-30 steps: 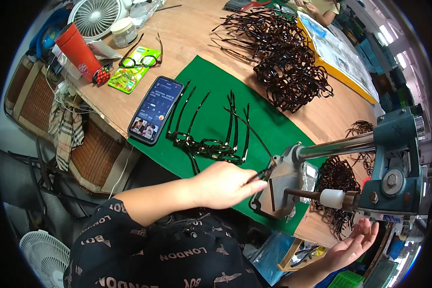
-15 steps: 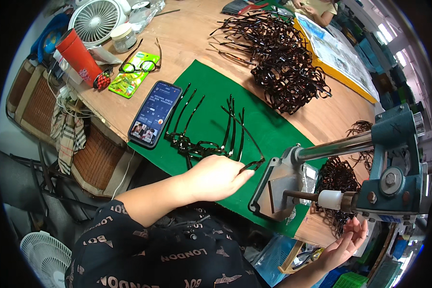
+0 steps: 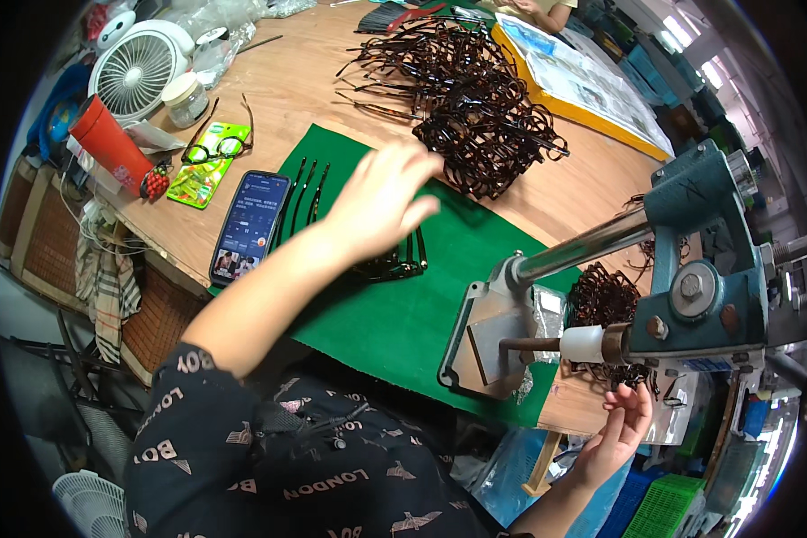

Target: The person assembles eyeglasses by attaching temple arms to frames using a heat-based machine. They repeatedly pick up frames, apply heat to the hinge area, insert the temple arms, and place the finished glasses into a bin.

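Note:
My left hand (image 3: pixel 381 202) is over the green mat (image 3: pixel 368 318), fingers stretched toward the heap of dark tortoiseshell eyeglass frames (image 3: pixel 489 108); nothing shows in it. Below that hand and wrist lie several dark eyeglass frames (image 3: pixel 393 268), partly hidden, their temples (image 3: pixel 307 193) pointing away from me. To the right stands a teal bench press (image 3: pixel 699 233) with a steel post and a flat metal base (image 3: pixel 498 345). My right hand (image 3: pixel 620 430) hovers beneath its head, fingers loosely curled and apart, holding nothing visible.
A phone (image 3: pixel 249 224) lies at the mat's left edge. Beyond it are eyeglasses on a green packet (image 3: pixel 208 166), a red tumbler (image 3: pixel 112 143), a jar (image 3: pixel 186 99) and a white fan (image 3: pixel 139 72). More frames (image 3: pixel 601 296) lie behind the press. A yellow-edged tray (image 3: pixel 592 85) borders the heap.
My left hand has let go of the frame at the mat's near side and moved away from me, toward the heap. My right hand stays by the press. The view has shifted.

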`<action>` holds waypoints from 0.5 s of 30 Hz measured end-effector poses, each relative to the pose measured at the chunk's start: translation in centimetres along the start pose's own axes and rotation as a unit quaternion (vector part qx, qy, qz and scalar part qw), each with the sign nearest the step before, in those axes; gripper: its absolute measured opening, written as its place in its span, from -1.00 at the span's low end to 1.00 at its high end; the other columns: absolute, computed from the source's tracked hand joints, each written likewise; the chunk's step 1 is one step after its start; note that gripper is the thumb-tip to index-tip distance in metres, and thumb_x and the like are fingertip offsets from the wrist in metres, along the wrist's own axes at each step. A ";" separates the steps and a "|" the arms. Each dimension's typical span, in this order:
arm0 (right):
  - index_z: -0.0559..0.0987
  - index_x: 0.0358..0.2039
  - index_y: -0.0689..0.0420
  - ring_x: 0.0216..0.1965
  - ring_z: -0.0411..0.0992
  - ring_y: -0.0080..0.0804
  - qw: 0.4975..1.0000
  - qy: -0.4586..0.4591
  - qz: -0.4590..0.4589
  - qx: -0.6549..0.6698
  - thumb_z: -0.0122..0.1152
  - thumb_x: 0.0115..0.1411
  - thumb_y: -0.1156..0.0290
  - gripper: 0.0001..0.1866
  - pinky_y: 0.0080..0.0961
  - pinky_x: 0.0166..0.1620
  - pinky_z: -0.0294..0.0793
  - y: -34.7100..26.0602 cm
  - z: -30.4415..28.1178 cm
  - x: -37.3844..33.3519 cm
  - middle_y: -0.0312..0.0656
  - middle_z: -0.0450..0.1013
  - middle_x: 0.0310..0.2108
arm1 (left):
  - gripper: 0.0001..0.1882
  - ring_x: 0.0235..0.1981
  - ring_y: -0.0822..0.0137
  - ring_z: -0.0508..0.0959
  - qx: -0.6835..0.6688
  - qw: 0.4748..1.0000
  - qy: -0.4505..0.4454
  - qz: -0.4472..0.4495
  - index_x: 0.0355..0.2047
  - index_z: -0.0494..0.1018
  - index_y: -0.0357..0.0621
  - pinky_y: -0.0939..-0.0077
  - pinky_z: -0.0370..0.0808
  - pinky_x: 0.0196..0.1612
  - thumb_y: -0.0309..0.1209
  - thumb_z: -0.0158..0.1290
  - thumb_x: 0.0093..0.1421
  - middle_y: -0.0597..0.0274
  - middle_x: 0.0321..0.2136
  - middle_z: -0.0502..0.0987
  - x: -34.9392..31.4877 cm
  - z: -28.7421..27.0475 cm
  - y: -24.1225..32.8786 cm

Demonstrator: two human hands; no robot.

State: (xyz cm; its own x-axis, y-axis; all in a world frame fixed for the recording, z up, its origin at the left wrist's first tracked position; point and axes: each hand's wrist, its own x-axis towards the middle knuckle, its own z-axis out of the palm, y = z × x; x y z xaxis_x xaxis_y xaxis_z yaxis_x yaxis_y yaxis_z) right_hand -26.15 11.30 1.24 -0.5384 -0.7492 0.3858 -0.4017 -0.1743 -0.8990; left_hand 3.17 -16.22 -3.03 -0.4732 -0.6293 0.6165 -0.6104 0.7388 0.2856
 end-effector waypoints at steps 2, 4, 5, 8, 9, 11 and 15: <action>0.27 0.07 0.25 -0.20 0.34 -0.49 1.000 0.008 0.014 -0.003 -0.13 0.20 0.61 -0.61 -0.56 -0.10 0.28 0.2 -0.1 -0.7 -0.16 0.36 -0.12 | -0.60 -0.02 0.02 0.33 0.035 0.998 0.021 -0.046 -0.12 0.34 -0.14 0.23 0.29 0.04 -0.41 0.12 -0.01 0.04 -0.11 0.34 3.9 2.0 -1.7; 0.28 0.06 0.24 -0.23 0.33 -0.50 0.999 0.009 0.030 0.011 -0.12 0.20 0.62 -0.62 -0.57 -0.11 0.30 0.5 0.0 -1.4 -0.17 0.37 -0.13 | -0.72 -0.07 0.05 0.35 0.052 0.994 -0.024 -0.094 -0.24 0.39 -0.15 0.27 0.32 0.00 -0.49 0.09 -0.02 0.07 -0.17 0.36 5.8 2.6 -2.7; 0.25 0.08 0.26 -0.21 0.34 -0.48 0.999 0.001 0.046 0.013 -0.12 0.17 0.67 -0.58 -0.59 -0.08 0.32 0.5 -0.4 -1.7 -0.14 0.35 -0.11 | -0.77 -0.11 0.06 0.36 0.065 0.991 -0.048 -0.104 -0.30 0.40 -0.16 0.28 0.34 -0.03 -0.51 0.08 -0.03 0.09 -0.21 0.37 6.3 2.4 -2.7; 0.30 0.05 0.23 -0.25 0.34 -0.51 0.998 0.021 0.059 0.005 -0.10 0.19 0.62 -0.62 -0.60 -0.14 0.30 0.6 -0.5 -2.3 -0.18 0.37 -0.14 | -0.84 -0.10 0.07 0.36 -0.024 0.998 0.028 -0.051 -0.43 0.41 -0.17 0.31 0.36 -0.05 -0.59 0.05 -0.09 0.11 -0.22 0.38 6.8 1.8 -1.2; 0.30 0.05 0.23 -0.26 0.34 -0.52 0.997 0.026 0.073 0.003 -0.08 0.19 0.61 -0.62 -0.60 -0.14 0.31 0.8 -0.5 -2.6 -0.18 0.37 -0.14 | -0.84 -0.08 0.07 0.36 -0.074 0.994 0.074 -0.025 -0.46 0.41 -0.16 0.32 0.36 -0.04 -0.61 0.05 -0.11 0.11 -0.21 0.38 6.2 1.3 -0.4; 0.31 0.04 0.23 -0.27 0.35 -0.52 0.996 0.024 0.089 0.001 -0.07 0.19 0.61 -0.63 -0.61 -0.15 0.31 1.2 -0.3 -2.7 -0.19 0.38 -0.15 | -0.80 -0.11 0.30 0.35 -0.210 0.969 0.128 -0.019 -0.45 0.42 -0.16 0.49 0.35 -0.12 -0.70 -0.06 -0.09 0.17 -0.08 0.32 5.8 1.5 0.4; 0.34 0.00 0.24 -0.24 0.37 -0.52 0.992 -0.059 0.108 0.015 -0.08 0.19 0.66 -0.66 -0.60 -0.17 0.36 2.0 0.8 -2.6 -0.18 0.39 -0.16 | -0.72 -0.27 0.48 0.43 -0.276 0.954 0.091 -0.075 -0.26 0.38 -0.20 0.71 0.35 -0.26 -0.69 -0.09 -0.01 0.24 -0.06 0.32 5.4 -0.9 0.8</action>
State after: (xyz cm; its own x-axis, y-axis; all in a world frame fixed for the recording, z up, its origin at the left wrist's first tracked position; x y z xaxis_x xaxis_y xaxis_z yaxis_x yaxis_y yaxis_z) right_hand -24.99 12.38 -1.72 -0.5181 -0.8408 0.1570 -0.2627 -0.0182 -0.9647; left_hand 0.75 -18.82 1.20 -0.2580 -0.7225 0.6414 -0.2121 0.6901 0.6920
